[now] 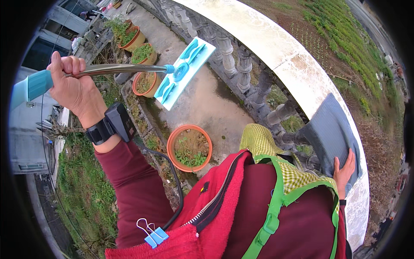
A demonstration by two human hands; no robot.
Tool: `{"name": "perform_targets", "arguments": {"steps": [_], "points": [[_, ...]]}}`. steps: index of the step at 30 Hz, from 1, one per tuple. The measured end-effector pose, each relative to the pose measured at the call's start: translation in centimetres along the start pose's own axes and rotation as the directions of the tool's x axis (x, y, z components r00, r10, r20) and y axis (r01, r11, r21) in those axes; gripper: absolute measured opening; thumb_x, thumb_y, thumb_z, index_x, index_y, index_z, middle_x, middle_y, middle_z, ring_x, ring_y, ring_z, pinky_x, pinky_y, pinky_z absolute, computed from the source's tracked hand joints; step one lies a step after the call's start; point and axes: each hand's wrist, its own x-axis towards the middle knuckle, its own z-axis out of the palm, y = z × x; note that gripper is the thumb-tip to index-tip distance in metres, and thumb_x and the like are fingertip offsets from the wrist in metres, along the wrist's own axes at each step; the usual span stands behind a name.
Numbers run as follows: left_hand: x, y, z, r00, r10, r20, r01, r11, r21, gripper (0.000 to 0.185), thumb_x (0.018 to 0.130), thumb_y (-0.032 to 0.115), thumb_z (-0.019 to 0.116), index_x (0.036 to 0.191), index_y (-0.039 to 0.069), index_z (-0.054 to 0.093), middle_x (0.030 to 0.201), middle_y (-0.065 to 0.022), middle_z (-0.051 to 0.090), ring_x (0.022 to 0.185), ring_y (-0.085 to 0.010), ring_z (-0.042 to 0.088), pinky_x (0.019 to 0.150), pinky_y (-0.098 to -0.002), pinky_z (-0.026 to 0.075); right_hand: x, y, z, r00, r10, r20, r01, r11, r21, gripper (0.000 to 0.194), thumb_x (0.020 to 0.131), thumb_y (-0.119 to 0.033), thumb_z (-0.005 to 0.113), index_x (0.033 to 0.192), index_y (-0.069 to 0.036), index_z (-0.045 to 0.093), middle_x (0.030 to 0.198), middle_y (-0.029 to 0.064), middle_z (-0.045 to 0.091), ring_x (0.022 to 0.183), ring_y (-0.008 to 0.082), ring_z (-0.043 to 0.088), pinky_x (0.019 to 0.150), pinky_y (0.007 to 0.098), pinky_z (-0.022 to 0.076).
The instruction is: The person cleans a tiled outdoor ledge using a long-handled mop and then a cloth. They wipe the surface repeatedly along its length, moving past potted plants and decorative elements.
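My left hand [74, 82] is closed around the metal pole [119, 68] of a flat mop, just beyond its turquoise grip [40, 84]. At the pole's far end, the white and turquoise mop head [185, 73] is held up over the walkway, its clamp side towards me. On the right, my right hand [344, 170] lies with spread fingers on a grey cloth [333, 132]. That cloth is draped over the pale stone top of the balustrade [284, 58], and part of it hangs down on the inner side.
Terracotta-coloured pots with plants [190, 148] stand along the concrete walkway [207, 106]. Stone balusters [245, 68] line its right side. A low kerb and a weedy slope [87, 194] lie to the left. A cable runs from the device on my left wrist. Far off at upper left is another person.
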Motion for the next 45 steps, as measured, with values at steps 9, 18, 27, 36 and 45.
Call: {"name": "perform_targets", "arguments": {"steps": [9, 18, 27, 36, 45], "points": [[-2.3, -0.7, -2.3, 0.990, 0.010, 0.139, -0.027, 0.993, 0.115, 0.014, 0.090, 0.011, 0.061, 0.084, 0.005, 0.050, 0.069, -0.0034, 0.043, 0.064, -0.0140, 0.040, 0.063, -0.0303, 0.038, 0.2, 1.4, 0.4, 0.993, -0.111, -0.042, 0.111, 0.994, 0.018, 0.060, 0.088, -0.029, 0.062, 0.139, -0.007, 0.039, 0.133, 0.0216, 0.044, 0.124, 0.0381, 0.041, 0.104, 0.0447, 0.0316], [-0.6, -0.8, -6.7, 0.999, -0.036, -0.007, 0.037, 0.974, 0.222, 0.028, 0.086, 0.025, 0.064, 0.091, 0.003, 0.049, 0.070, -0.0073, 0.047, 0.060, -0.0169, 0.042, 0.056, -0.0295, 0.036, 0.6, 3.6, 1.5, 0.990, -0.135, -0.040, 0.135, 0.991, -0.007, 0.061, 0.088, -0.029, 0.061, 0.140, -0.006, 0.038, 0.133, 0.0221, 0.044, 0.123, 0.0384, 0.042, 0.103, 0.0449, 0.0331], [-3.9, -0.8, -10.5, 0.940, -0.336, 0.057, 0.262, 0.818, 0.513, 0.014, 0.083, 0.008, 0.060, 0.091, 0.002, 0.052, 0.073, -0.0077, 0.056, 0.065, -0.0162, 0.056, 0.060, -0.0287, 0.046, 0.8, 4.8, 2.2, 0.988, -0.155, -0.025, 0.155, 0.988, -0.001, 0.063, 0.087, -0.031, 0.061, 0.141, -0.009, 0.038, 0.126, 0.0235, 0.047, 0.116, 0.0398, 0.045, 0.098, 0.0454, 0.0356], [-13.4, -8.1, -14.6, 0.564, -0.815, 0.128, 0.646, 0.533, 0.546, 0.012, 0.073, 0.004, 0.060, 0.084, 0.005, 0.054, 0.070, -0.0018, 0.057, 0.062, -0.0120, 0.056, 0.059, -0.0270, 0.045, 0.0, 1.6, 0.8, 0.996, -0.083, 0.025, 0.083, 0.997, -0.004, 0.059, 0.084, -0.022, 0.063, 0.137, -0.009, 0.041, 0.139, 0.0177, 0.038, 0.130, 0.0348, 0.034, 0.108, 0.0444, 0.0235], [-19.3, -17.9, -16.0, 0.455, -0.889, -0.050, 0.564, 0.244, 0.789, 0.012, 0.069, 0.001, 0.064, 0.080, 0.004, 0.059, 0.074, -0.0004, 0.058, 0.067, -0.0119, 0.055, 0.063, -0.0281, 0.044, -0.1, -0.7, -0.2, 0.992, 0.033, 0.123, -0.035, 0.999, 0.016, 0.069, 0.085, -0.030, 0.062, 0.141, -0.005, 0.032, 0.146, 0.0181, 0.029, 0.136, 0.0349, 0.024, 0.111, 0.0498, 0.0162]]}}
